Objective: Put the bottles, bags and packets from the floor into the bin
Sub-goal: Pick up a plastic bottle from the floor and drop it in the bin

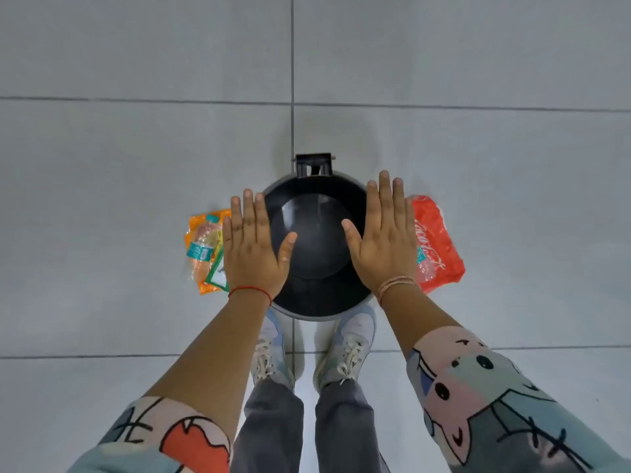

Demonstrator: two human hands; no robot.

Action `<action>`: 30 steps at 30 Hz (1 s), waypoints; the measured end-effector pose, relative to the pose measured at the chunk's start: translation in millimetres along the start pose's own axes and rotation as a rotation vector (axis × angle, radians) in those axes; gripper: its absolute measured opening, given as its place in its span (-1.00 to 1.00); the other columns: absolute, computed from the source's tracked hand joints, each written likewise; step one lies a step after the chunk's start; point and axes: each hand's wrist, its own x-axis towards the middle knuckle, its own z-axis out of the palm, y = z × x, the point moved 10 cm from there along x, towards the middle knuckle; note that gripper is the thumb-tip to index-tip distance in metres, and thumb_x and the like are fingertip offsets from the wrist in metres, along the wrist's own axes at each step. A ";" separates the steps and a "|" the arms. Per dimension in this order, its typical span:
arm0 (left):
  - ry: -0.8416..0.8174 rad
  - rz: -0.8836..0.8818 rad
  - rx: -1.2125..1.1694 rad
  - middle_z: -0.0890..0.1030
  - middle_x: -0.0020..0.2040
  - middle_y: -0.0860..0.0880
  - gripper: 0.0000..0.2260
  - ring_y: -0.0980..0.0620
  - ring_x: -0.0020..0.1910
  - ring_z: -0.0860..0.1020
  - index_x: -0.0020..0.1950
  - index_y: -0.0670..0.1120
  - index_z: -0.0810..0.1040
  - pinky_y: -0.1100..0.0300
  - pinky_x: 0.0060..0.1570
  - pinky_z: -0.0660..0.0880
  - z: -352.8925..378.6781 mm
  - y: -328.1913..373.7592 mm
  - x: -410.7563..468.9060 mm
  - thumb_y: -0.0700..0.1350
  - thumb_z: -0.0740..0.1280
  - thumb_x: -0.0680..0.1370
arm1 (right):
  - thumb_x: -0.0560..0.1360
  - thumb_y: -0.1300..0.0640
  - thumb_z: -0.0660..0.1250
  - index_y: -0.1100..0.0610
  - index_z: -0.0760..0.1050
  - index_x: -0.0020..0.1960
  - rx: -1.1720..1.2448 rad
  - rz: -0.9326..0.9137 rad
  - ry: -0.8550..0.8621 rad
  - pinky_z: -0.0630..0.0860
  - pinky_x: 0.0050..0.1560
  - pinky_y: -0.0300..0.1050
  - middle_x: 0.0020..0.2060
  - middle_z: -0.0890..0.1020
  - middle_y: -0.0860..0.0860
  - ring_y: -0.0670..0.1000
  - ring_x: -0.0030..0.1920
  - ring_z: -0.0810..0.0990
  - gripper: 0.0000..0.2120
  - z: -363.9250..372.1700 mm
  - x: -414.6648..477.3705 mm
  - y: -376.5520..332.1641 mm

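I stood over the bin (317, 244), a round black one with its lid shut and a black hinge (313, 164) at the upper edge, sitting at the centre of the frame on a grey tiled floor (136, 148). My left hand (254, 247) was spread flat, palm down, fingers straight and pointing toward the top of the frame, its thumb reaching over the left side of the lid; that grip was wide and held nothing. My right hand (384, 237) mirrored it over the right side of the lid, fingers splayed, grip equally wide and empty. Whether either palm touched the lid I could not tell. Left of the bin, partly hidden under my left hand, lay an orange packet (205, 233) with a clear bottle (201, 247) with a teal label on it and a green-edged packet (216, 273) tucked at its lower side. Right of the bin, just beside its rim and partly behind my right hand, lay a red bag (437, 244) with white lettering, with something clear showing at its lower left. My shoes (345, 349) were in the lower centre of the frame, toes right at the bin's lower edge, with my patterned sleeves (478, 397) at the bottom corners.
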 end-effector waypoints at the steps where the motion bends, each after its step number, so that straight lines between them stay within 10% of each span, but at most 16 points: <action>1: -0.014 -0.022 -0.013 -0.02 0.53 -0.14 -0.32 -0.10 0.50 -0.11 0.49 -0.13 -0.12 0.07 0.41 -0.23 7.3 -3.2 0.8 0.26 -0.20 0.49 | 0.59 -0.06 0.11 0.21 -0.02 0.49 -0.023 0.015 -0.013 -0.14 0.46 0.03 0.51 0.06 0.16 0.16 0.51 -0.05 -0.39 8.4 -1.8 4.2; 16: 0.031 0.039 0.087 0.05 0.51 -0.22 -0.31 -0.17 0.49 -0.04 0.48 -0.18 -0.08 0.02 0.43 -0.14 38.6 0.1 8.5 0.28 -0.19 0.53 | 0.58 -0.01 0.08 0.30 0.12 0.44 0.202 0.034 0.135 0.09 0.45 0.08 0.44 0.22 0.28 0.24 0.46 0.13 -0.45 43.5 -9.5 32.2; 22: 0.065 0.047 0.081 0.06 0.51 -0.20 -0.32 -0.17 0.49 -0.03 0.48 -0.17 -0.07 0.00 0.44 -0.12 36.1 1.5 9.4 0.27 -0.20 0.53 | 0.61 0.08 0.03 0.27 0.21 0.41 0.483 0.610 0.439 0.19 0.41 0.00 0.42 0.31 0.21 0.16 0.42 0.26 -0.57 41.9 -28.1 127.2; 30: 0.140 0.086 0.082 0.09 0.50 -0.22 -0.33 -0.20 0.48 0.00 0.48 -0.20 -0.03 0.01 0.44 -0.11 33.6 3.8 8.7 0.24 -0.10 0.54 | 0.62 0.13 0.03 0.27 -0.15 0.49 0.141 0.719 -0.264 -0.10 0.52 0.01 0.52 -0.06 0.19 0.16 0.51 -0.11 -0.44 152.8 -36.3 171.2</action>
